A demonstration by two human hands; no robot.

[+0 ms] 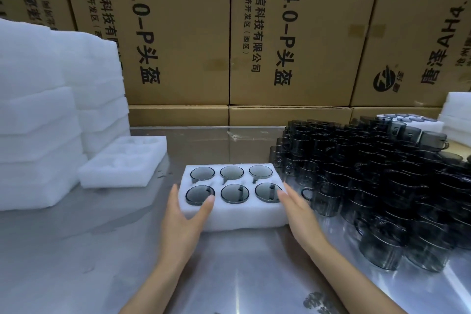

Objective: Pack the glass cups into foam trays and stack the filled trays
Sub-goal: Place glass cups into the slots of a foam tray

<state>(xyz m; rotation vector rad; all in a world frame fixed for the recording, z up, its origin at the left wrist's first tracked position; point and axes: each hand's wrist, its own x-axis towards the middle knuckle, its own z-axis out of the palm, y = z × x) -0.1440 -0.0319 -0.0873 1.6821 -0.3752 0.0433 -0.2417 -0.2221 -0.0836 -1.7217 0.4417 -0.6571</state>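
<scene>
the filled foam tray (233,214) sits on the steel table (76,250) between both hands: the left hand (182,214) lies at its 9 o'clock edge, fingers straight along the side and thumb over the top, while the right hand (297,208) lies flat at its 3 o'clock edge, fingers straight. the tray is white with six round pockets, each holding a smoky grey glass cup (234,193). loose cups (382,176) are piled at 3 o'clock, an empty tray (122,163) at 10 o'clock.

A packing station in a warehouse or stockroom: printed cardboard cartons (288,33) stacked wall-high behind a steel table (76,250), white foam trays (51,115) piled at the left, dozens of smoked glass cups (382,186) massed at the right.
</scene>
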